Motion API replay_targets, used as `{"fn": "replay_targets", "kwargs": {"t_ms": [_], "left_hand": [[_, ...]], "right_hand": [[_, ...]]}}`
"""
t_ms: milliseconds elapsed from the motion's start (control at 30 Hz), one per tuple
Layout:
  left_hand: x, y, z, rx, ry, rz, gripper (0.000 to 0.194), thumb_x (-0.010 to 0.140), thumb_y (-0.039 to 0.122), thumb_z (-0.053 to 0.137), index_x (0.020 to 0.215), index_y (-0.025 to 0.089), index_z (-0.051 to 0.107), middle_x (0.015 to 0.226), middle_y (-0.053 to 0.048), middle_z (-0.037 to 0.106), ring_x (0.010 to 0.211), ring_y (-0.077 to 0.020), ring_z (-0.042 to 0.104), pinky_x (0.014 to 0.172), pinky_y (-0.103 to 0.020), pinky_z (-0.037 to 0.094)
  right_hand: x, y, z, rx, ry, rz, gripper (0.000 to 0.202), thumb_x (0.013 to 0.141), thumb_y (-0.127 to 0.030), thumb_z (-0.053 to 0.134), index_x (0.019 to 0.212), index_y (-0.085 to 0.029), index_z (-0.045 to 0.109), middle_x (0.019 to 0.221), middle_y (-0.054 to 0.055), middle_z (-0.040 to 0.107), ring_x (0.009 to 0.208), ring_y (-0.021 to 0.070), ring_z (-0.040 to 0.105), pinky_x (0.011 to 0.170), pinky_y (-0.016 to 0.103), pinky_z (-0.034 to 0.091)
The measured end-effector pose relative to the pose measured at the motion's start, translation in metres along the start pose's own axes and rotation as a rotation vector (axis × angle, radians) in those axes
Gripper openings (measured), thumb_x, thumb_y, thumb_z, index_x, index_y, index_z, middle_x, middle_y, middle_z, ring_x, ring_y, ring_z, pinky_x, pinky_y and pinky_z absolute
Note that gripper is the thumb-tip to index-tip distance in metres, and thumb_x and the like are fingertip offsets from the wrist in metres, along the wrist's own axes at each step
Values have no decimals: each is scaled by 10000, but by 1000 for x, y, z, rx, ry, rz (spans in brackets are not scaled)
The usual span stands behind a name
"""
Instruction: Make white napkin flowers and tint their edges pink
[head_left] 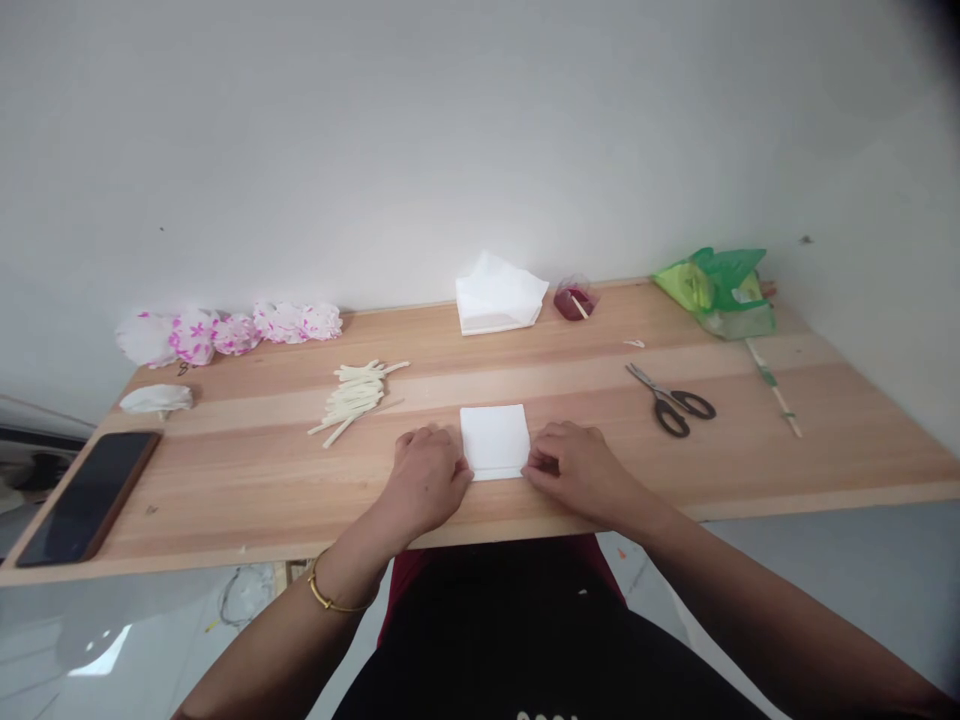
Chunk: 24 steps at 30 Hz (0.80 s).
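Observation:
A white paper tissue (495,436) lies flat before me, with a narrow fold along its near edge. My left hand (431,470) pinches its near left corner between thumb and fingers. At the near right corner, my right hand (574,465) grips the paper the same way, fingers curled. Black-handled scissors (671,398) rest to the right of my right hand, blades partly open. Beyond my left hand sits a pile of pale, thin sticks or twisted strips (356,393); their exact kind is unclear.
Along the wall stand white-and-pink paper flowers (225,333), a stack of tissues (499,298), a cup of dark red liquid (574,303) with a stick, and a green plastic bag (724,285). A phone (88,498) and a white bundle (157,398) lie left; a green-marked stick (776,390) lies right.

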<state>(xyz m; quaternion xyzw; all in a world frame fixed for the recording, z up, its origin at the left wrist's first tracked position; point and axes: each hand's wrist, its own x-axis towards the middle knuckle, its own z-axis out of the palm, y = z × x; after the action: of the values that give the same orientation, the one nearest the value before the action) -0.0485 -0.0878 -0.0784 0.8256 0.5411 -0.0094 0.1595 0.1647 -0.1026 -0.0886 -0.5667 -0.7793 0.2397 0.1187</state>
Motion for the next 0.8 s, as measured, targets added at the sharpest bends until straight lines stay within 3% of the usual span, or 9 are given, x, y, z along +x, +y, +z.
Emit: {"fn": "replay_targets", "kwargs": {"t_ms": [633, 800], "left_hand": [[16, 10, -12, 123, -145, -27, 177, 729, 236, 501, 678, 174, 659, 853, -124, 653, 868, -274, 588, 819, -431, 417], [18, 9, -13, 120, -157, -88, 144, 713, 256, 536, 697, 175, 653, 855, -113, 648, 864, -271, 583, 815, -430, 413]], "right_hand": [[5, -4, -4, -32, -55, 65, 115, 740, -210, 590, 627, -192, 593, 779, 15, 621, 822, 195, 535, 723, 326, 282], [3, 1, -2, 44, -7, 73, 66, 733, -221, 604, 750, -194, 546, 836, 7, 617, 856, 193, 523, 733, 316, 291]]}}
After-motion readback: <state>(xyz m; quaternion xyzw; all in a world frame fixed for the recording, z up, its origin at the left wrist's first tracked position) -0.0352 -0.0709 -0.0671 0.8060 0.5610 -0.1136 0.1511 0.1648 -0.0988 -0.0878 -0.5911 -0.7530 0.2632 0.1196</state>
